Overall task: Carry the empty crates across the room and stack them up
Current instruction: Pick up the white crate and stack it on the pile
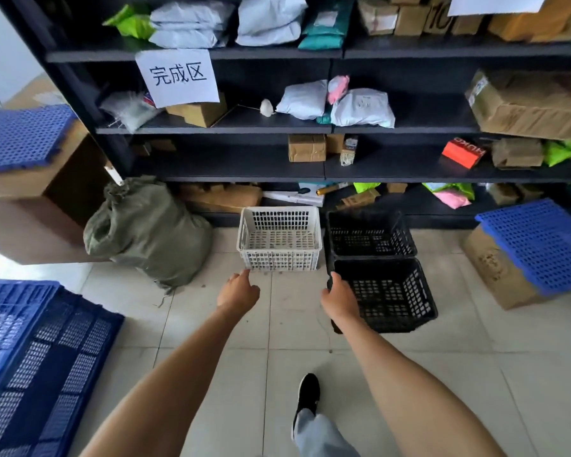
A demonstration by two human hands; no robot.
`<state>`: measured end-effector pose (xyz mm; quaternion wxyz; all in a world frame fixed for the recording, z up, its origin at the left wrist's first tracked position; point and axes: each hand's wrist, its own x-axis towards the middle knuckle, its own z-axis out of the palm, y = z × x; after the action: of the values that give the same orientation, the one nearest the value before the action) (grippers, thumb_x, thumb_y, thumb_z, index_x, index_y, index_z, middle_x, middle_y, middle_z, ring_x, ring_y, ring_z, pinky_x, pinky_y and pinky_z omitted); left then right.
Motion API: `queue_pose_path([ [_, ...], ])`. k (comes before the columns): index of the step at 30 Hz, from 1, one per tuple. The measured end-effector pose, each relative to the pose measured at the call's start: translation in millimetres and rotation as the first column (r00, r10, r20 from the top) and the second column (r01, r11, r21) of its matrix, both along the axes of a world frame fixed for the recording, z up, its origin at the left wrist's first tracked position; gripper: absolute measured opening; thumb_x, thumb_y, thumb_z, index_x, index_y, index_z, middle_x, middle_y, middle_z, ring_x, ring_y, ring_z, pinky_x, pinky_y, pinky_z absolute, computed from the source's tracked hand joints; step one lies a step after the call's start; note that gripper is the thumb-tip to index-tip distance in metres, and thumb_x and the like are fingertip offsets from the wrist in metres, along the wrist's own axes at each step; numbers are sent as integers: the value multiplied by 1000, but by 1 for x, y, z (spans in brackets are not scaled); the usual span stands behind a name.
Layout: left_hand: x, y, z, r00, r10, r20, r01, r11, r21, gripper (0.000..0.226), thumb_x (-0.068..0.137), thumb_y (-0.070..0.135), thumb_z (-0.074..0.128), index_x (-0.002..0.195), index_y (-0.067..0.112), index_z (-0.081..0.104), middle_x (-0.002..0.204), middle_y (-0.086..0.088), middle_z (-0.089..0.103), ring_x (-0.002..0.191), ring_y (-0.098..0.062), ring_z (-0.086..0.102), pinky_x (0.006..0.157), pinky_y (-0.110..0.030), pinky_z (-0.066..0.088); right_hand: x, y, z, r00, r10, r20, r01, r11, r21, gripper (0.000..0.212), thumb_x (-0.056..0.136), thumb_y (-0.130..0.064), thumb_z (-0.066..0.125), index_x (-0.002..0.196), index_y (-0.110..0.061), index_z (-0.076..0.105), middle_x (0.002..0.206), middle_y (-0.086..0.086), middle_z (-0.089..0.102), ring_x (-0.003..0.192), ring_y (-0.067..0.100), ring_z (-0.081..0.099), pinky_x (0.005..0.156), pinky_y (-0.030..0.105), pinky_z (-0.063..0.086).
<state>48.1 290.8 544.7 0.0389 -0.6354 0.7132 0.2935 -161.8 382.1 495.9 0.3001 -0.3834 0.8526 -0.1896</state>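
Note:
Three empty slotted crates stand on the tiled floor in front of the dark shelving. A white crate (279, 238) is in the middle. Right of it a black crate (370, 234) stands against the shelf, and a second black crate (388, 295) sits in front of that one. My left hand (239, 291) reaches toward the white crate's near left corner, fingers loosely curled, holding nothing. My right hand (338, 300) lies at the left rim of the near black crate, fingers over its edge.
A stuffed grey-green sack (149, 229) slumps left of the white crate. A large blue crate (30, 364) fills the lower left. Cardboard boxes topped with blue grids stand at left (20, 136) and right (538, 245). The shelves (244, 127) hold parcels. My foot (307, 395) steps forward.

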Motion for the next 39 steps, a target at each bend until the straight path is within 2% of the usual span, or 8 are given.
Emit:
queue_pose_path([
  [4, -28, -61, -6, 1000, 29, -2, -29, 999, 25, 66, 90, 20, 50, 153, 19, 30, 149, -10, 44, 134, -29, 45, 106, -42, 40, -24, -69, -5, 999, 50, -7, -50, 998, 32, 52, 97, -22, 44, 148, -18, 33, 136, 12, 51, 119, 31, 56, 91, 37, 47],
  [9, -50, -133, -14, 999, 46, -4, -46, 997, 60, 62, 89, 17, 49, 150, 18, 34, 146, -11, 46, 132, -30, 46, 104, -41, 41, -45, -146, -21, 997, 71, 17, -72, 995, 66, 56, 96, -23, 44, 150, -19, 30, 145, 13, 45, 130, 33, 48, 104, 42, 44],
  [13, -57, -202, -34, 998, 57, 4, -58, 994, 89, 62, 88, 17, 49, 149, 18, 35, 145, -13, 48, 132, -32, 44, 105, -42, 41, -60, -209, -35, 996, 83, 28, -85, 992, 91, 57, 95, -22, 45, 150, -22, 29, 146, 11, 46, 129, 32, 49, 102, 41, 45],
  [20, -71, -324, -86, 994, 106, 13, -106, 980, 167, 58, 87, 21, 50, 144, 23, 40, 141, -11, 50, 128, -35, 47, 103, -46, 44, -84, -311, -67, 999, -8, 43, 3, 993, 116, 63, 96, -17, 48, 152, -18, 21, 144, 14, 49, 121, 35, 56, 96, 40, 48],
  [27, -87, -416, -144, 993, 108, 57, -119, 962, 246, 57, 83, 20, 49, 140, 24, 42, 136, -14, 52, 124, -38, 49, 103, -48, 44, -116, -393, -112, 993, -86, 77, 71, 983, 170, 65, 95, -13, 51, 153, -13, 21, 148, 17, 44, 131, 34, 49, 103, 40, 42],
  [30, -99, -459, -178, 990, 131, 54, -141, 954, 264, 57, 83, 21, 48, 139, 24, 42, 133, -15, 55, 121, -38, 51, 102, -48, 45, -133, -434, -147, 991, -101, 84, 83, 978, 190, 60, 95, -13, 52, 150, -10, 27, 143, 19, 47, 128, 34, 51, 101, 39, 44],
  [35, -114, -524, -261, 976, 212, 56, -219, 933, 287, 53, 85, 31, 53, 136, 24, 44, 130, -15, 55, 119, -37, 51, 101, -49, 45, -152, -492, -243, 991, -103, 90, 76, 963, 259, 67, 94, -14, 53, 153, -9, 22, 147, 23, 41, 131, 38, 47, 107, 43, 40],
  [39, -114, -561, -337, 965, 236, 116, -260, 915, 307, 73, 78, 36, 69, 142, 20, 38, 133, -16, 53, 121, -38, 48, 102, -48, 43, -164, -517, -316, 994, -93, 48, 74, 947, 312, 65, 94, -12, 53, 152, -9, 23, 147, 25, 40, 132, 40, 45, 106, 43, 39],
])
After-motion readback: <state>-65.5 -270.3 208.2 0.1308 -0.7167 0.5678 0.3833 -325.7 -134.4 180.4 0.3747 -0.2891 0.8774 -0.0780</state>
